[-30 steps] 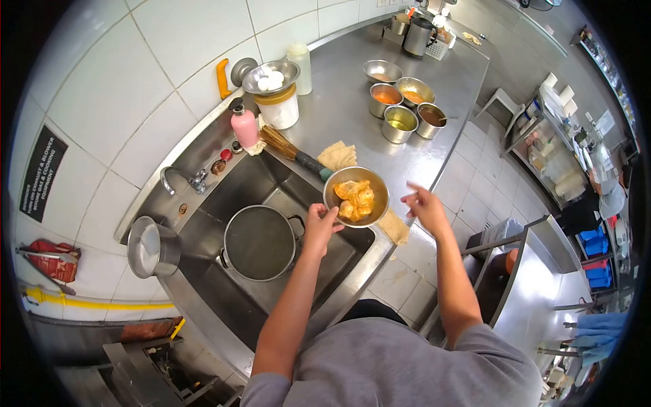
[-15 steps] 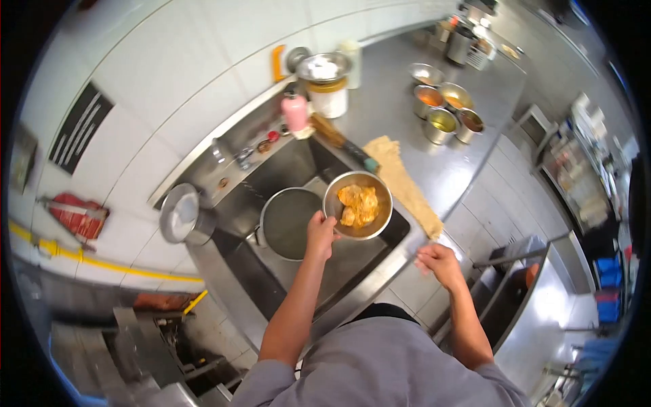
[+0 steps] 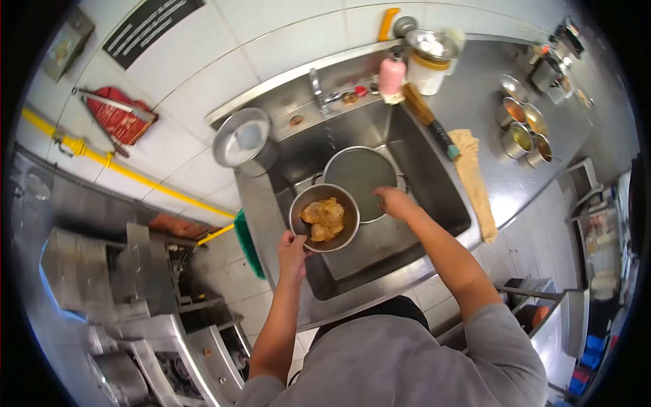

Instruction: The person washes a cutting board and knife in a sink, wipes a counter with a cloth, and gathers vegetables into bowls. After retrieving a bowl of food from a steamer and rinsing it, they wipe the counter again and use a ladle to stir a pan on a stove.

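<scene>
My left hand [image 3: 293, 254] grips the near-left rim of a steel bowl [image 3: 351, 234], which I hold over the left part of the sink. Yellowish, seasoned chicken pieces [image 3: 324, 218] lie in the bowl. Below and behind it, a steel pot [image 3: 359, 173] of cloudy water stands in the sink [image 3: 359, 264]. Over the pot's right side is my right hand [image 3: 395, 202], its fingers curled in and nothing visible in them. The bowl overlaps part of the pot's near-left rim.
A faucet [image 3: 317, 88] and a pink bottle [image 3: 392, 76] stand behind the sink. At its left corner is a steel container [image 3: 245, 142]. A brush [image 3: 434, 125] and a tan cloth [image 3: 475, 183] lie along the right edge. Several small pots [image 3: 519, 139] sit on the right counter.
The bowl has moved from the sink's right side to its left with my left hand. My right hand has come from beyond the sink's front edge to over the pot. The view has turned left.
</scene>
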Available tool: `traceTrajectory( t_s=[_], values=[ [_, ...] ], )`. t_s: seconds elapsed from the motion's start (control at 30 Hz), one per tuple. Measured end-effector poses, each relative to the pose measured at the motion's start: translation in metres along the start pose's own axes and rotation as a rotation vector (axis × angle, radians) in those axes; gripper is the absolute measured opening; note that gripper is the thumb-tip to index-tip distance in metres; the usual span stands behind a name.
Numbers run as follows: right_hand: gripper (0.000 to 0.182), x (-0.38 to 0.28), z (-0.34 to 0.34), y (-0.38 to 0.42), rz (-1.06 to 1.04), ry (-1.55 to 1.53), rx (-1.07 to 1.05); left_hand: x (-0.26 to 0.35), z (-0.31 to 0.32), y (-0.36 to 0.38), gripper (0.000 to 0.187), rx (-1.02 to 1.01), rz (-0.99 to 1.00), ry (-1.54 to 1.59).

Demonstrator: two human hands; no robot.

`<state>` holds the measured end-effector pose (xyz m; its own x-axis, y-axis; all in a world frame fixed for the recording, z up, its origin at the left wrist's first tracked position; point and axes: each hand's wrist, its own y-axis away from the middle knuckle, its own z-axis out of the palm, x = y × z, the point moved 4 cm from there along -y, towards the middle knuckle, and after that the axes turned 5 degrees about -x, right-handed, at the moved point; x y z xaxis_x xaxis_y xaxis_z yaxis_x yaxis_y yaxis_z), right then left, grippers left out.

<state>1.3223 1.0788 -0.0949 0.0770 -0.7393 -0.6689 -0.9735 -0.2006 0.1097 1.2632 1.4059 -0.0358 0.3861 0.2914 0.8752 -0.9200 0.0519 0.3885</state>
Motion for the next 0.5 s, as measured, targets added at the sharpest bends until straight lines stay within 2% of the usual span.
traceTrajectory(
  t_s=[0.03, 0.07, 0.13, 0.23, 0.3, 0.37, 0.43, 0.5],
  values=[
    [0.037, 0.006, 0.024, -0.016, -0.072, 0.233, -0.155, 0.005, -0.007, 0.008, 0.012, 0.028, 0.003, -0.002],
    [0.037, -0.002, 0.032, -0.024, -0.09, 0.226, -0.166, 0.008, -0.012, 0.014, 0.013, 0.043, -0.011, -0.002],
    [0.04, 0.0, 0.036, -0.034, 0.408, 0.362, -0.002, 0.006, -0.028, 0.021, 0.017, 0.072, -0.033, 0.023],
    [0.036, 0.047, 0.11, -0.065, 0.324, 0.3, -0.082, 0.008, -0.049, 0.041, 0.017, 0.126, -0.046, 0.057],
    [0.031, 0.051, 0.113, -0.075, 0.351, 0.365, -0.214, 0.014, -0.058, 0.058, 0.017, 0.152, -0.014, 0.068],
    [0.031, -0.025, 0.063, -0.05, 0.271, 0.259, -0.152, 0.015, -0.072, 0.067, 0.018, 0.167, 0.001, 0.085],
    [0.035, -0.029, 0.069, -0.042, 0.045, 0.083, -0.093, 0.018, -0.086, 0.076, 0.017, 0.208, 0.045, 0.109],
    [0.033, -0.078, 0.046, -0.006, -0.059, -0.257, 0.004, 0.02, -0.096, 0.09, 0.017, 0.24, 0.084, 0.15]
  ],
)
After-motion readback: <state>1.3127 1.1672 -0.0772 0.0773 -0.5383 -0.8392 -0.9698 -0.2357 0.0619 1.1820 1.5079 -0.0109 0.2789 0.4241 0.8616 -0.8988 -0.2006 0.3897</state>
